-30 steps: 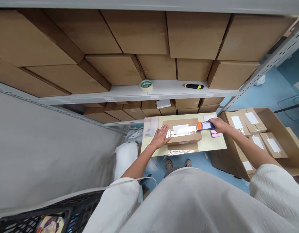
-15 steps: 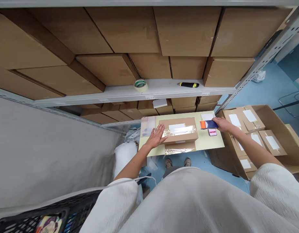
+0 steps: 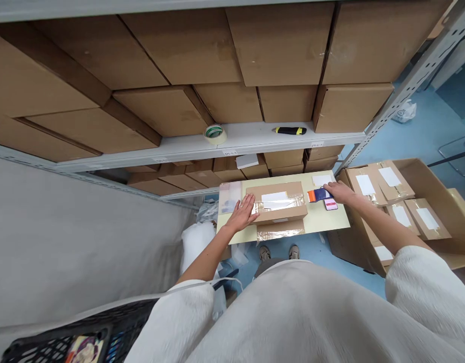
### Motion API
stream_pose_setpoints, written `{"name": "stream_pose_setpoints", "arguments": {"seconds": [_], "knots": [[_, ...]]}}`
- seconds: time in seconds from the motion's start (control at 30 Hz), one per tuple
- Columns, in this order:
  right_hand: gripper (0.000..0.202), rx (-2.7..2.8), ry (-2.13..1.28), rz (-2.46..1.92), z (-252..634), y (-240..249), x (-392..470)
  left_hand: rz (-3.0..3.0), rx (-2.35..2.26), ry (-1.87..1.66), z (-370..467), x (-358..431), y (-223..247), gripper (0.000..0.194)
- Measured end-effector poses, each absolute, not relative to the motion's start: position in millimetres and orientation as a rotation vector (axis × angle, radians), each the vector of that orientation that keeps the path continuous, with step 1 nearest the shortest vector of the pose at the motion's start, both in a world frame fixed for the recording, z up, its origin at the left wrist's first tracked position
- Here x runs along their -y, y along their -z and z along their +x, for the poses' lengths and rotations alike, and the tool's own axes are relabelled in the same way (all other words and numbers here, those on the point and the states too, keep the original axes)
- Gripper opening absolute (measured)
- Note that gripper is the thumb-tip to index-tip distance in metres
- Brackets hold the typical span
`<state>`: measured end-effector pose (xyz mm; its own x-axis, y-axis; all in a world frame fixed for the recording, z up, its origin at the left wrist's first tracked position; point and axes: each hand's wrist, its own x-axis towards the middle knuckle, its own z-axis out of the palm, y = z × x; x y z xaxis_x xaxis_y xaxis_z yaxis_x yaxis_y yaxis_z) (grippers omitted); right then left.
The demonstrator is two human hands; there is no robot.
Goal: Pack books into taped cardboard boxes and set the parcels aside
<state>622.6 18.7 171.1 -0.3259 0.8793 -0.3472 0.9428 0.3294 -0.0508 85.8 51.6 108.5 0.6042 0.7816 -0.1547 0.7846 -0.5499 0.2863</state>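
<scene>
A taped cardboard box (image 3: 270, 191) with a white label (image 3: 274, 200) on top lies on the pale yellow board (image 3: 323, 219). My left hand (image 3: 244, 212) rests flat on the box's left end, fingers spread. At the board's right side my right hand (image 3: 338, 191) grips a flat blue-and-orange item (image 3: 320, 194) whose kind I cannot make out. Its orange end points at the box, a small gap away. Partly under that item lies a phone (image 3: 331, 204) with a pink screen. A white paper (image 3: 322, 179) lies just behind it.
A big open carton (image 3: 351, 252) with several labelled boxes stands to the right. Ahead, the shelf (image 3: 251, 133) bears stacked cartons, a tape roll (image 3: 215, 134) and a box cutter (image 3: 290, 130). A black crate (image 3: 130, 322) is at lower left, near white wrapping (image 3: 196, 242).
My right hand has shifted slightly left with the blue-and-orange item, bringing it nearer the box. The left hand stays on the box. The view has tilted a little.
</scene>
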Motion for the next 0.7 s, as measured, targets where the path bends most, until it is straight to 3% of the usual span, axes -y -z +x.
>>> {"name": "stream_pose_setpoints", "arguments": {"seconds": [0.13, 0.37, 0.7], "knots": [[0.061, -2.268, 0.336, 1.668, 598, -167, -27, 2.492, -1.263, 0.011, 88, -51, -108, 0.088], [0.05, -2.241, 0.361, 1.662, 586, -165, -48, 2.517, -1.246, 0.0, 91, -51, -109, 0.088], [0.061, -2.078, 0.442, 1.827, 561, -169, -74, 2.517, -1.245, 0.024, 92, -52, -107, 0.081]]}}
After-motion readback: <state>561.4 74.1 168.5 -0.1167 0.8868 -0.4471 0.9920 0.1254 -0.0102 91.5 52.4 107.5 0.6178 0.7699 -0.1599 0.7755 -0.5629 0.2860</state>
